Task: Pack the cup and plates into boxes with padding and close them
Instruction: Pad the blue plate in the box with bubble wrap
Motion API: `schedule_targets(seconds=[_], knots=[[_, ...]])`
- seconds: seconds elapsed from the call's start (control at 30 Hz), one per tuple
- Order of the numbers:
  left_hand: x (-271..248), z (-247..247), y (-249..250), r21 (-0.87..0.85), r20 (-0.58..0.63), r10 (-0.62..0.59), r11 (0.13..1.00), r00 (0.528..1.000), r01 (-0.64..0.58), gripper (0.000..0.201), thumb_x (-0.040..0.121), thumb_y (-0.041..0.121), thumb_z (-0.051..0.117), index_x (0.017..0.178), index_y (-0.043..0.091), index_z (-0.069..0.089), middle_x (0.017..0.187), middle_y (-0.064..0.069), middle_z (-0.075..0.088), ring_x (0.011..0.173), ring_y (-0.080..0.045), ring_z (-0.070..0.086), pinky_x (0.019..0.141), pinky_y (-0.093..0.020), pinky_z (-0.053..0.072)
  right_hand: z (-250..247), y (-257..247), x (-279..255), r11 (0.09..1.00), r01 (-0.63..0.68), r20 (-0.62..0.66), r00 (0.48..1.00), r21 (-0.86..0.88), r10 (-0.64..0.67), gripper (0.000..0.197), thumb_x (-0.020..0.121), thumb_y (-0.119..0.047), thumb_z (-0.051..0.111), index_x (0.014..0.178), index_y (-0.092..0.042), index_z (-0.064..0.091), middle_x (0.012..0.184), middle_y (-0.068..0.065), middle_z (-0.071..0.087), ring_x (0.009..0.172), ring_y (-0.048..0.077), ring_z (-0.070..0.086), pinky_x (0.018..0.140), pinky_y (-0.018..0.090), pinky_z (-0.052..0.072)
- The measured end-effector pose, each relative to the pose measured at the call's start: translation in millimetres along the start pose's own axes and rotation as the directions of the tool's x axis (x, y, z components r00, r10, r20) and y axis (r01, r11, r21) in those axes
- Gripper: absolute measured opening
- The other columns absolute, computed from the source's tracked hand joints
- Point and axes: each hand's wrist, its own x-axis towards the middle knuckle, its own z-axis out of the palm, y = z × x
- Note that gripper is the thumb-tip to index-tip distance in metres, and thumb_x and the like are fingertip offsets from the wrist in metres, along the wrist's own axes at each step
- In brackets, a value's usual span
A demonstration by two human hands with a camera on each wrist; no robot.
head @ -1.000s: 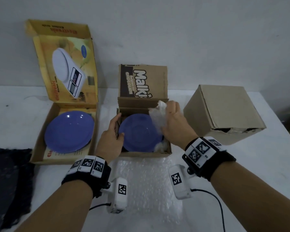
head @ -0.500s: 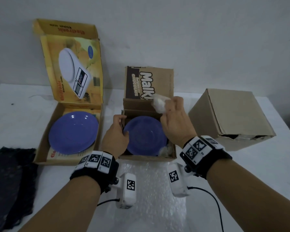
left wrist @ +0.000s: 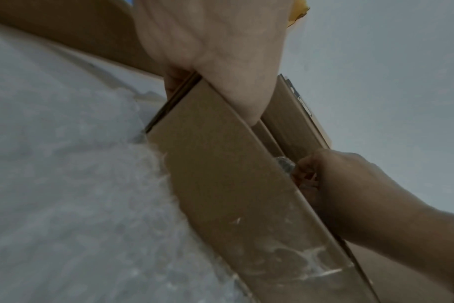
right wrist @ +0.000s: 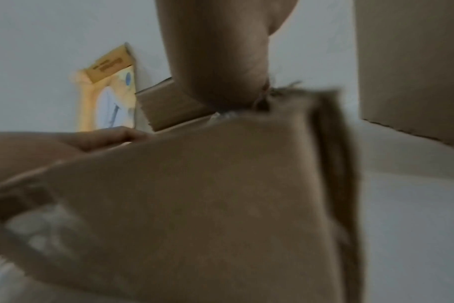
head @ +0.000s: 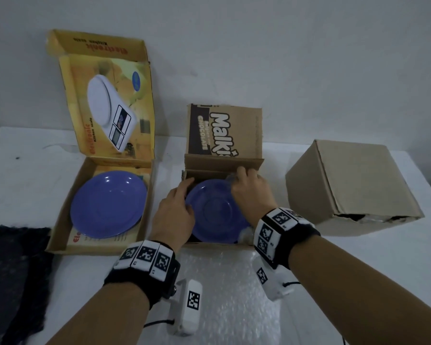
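A blue plate (head: 217, 215) lies in the open brown box (head: 224, 160) at the middle, whose printed lid stands up behind it. My left hand (head: 184, 195) grips the box's left wall, thumb over the plate's rim; the left wrist view shows the wall (left wrist: 220, 164) pinched under that hand (left wrist: 208, 61). My right hand (head: 244, 180) has its fingers curled on a wad of clear bubble wrap (left wrist: 283, 164) at the box's far right corner, mostly hidden by the fingers. More wrap (head: 244, 236) shows at the near right corner. A second blue plate (head: 108, 204) lies in the open yellow box (head: 60, 225).
A closed brown carton (head: 353, 185) stands to the right. A sheet of bubble wrap (head: 224, 290) lies on the white table (head: 358, 257) in front of the middle box. A dark cloth (head: 10, 270) lies at the near left. The wall is close behind the boxes.
My right hand carried the wad of wrap from above the plate's right side to the back of the box and lowered it into the far right corner. The left hand stayed at the left wall.
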Motion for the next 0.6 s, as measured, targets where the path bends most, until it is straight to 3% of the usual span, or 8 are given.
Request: schedule_targets(seconds=[0.03, 0.1, 0.23, 0.37, 0.5, 0.6], knots=[[0, 0, 0, -0.003, -0.001, 0.002, 1.0, 1.0, -0.002, 0.06, 0.089, 0.009, 0.048, 0.14, 0.036, 0.033, 0.132, -0.003, 0.051, 0.113, -0.028, 0.052, 0.092, -0.047, 0.048, 2, -4, 2, 1.0, -0.018, 0.073, 0.997, -0.013, 0.019, 0.029, 0.089, -0.006, 0.051, 0.116, -0.002, 0.059, 0.109, 0.015, 0.057, 0.094, 0.031, 0.059, 0.072, 0.036, 0.051], [0, 0, -1, -0.006, -0.003, 0.002, 1.0, 1.0, -0.002, 0.06, 0.089, 0.009, 0.047, 0.14, 0.037, 0.034, 0.133, -0.003, 0.051, 0.114, -0.028, 0.052, 0.092, -0.048, 0.048, 4, -8, 6, 0.999, 0.032, 0.175, 0.984, 0.001, -0.032, 0.032, 0.096, -0.004, 0.036, 0.125, 0.004, 0.049, 0.124, 0.022, 0.049, 0.11, 0.035, 0.052, 0.084, 0.039, 0.047], [-1, 1, -1, -0.008, -0.003, 0.004, 1.0, 1.0, -0.004, 0.059, 0.088, 0.009, 0.047, 0.14, 0.035, 0.035, 0.133, -0.003, 0.051, 0.114, -0.029, 0.052, 0.093, -0.047, 0.047, -7, 0, 17, 0.983, -0.012, 0.29, 0.956, 0.181, -0.042, 0.024, 0.097, -0.005, 0.038, 0.116, 0.001, 0.051, 0.117, 0.018, 0.06, 0.104, 0.031, 0.062, 0.07, 0.033, 0.043], [-2, 0, -3, 0.001, -0.019, 0.022, 1.0, 1.0, -0.022, 0.058, 0.087, 0.01, 0.048, 0.14, 0.032, 0.036, 0.13, -0.004, 0.053, 0.111, -0.028, 0.053, 0.091, -0.046, 0.048, -10, 6, 24, 0.964, -0.053, 0.419, 0.906, 0.259, -0.063, 0.026, 0.097, -0.008, 0.04, 0.115, -0.001, 0.058, 0.119, 0.016, 0.061, 0.109, 0.031, 0.059, 0.082, 0.036, 0.047], [0, 1, -2, 0.014, -0.018, 0.022, 1.0, 1.0, -0.022, 0.057, 0.087, 0.01, 0.049, 0.139, 0.031, 0.037, 0.128, -0.006, 0.054, 0.109, -0.03, 0.054, 0.088, -0.048, 0.049, -2, 7, 22, 0.949, -0.076, 0.42, 0.905, 0.305, -0.062, 0.023, 0.095, -0.011, 0.045, 0.112, -0.003, 0.059, 0.117, 0.014, 0.062, 0.108, 0.03, 0.06, 0.084, 0.037, 0.048], [-2, 0, -1, 0.014, -0.014, 0.023, 1.0, 1.0, -0.022, 0.056, 0.088, 0.012, 0.049, 0.139, 0.031, 0.037, 0.128, -0.006, 0.054, 0.111, -0.031, 0.054, 0.088, -0.048, 0.049, -7, 13, 21, 0.928, -0.121, 0.427, 0.903, 0.353, -0.044, 0.031, 0.093, -0.015, 0.05, 0.121, -0.003, 0.053, 0.121, 0.016, 0.06, 0.11, 0.032, 0.058, 0.088, 0.037, 0.049]])
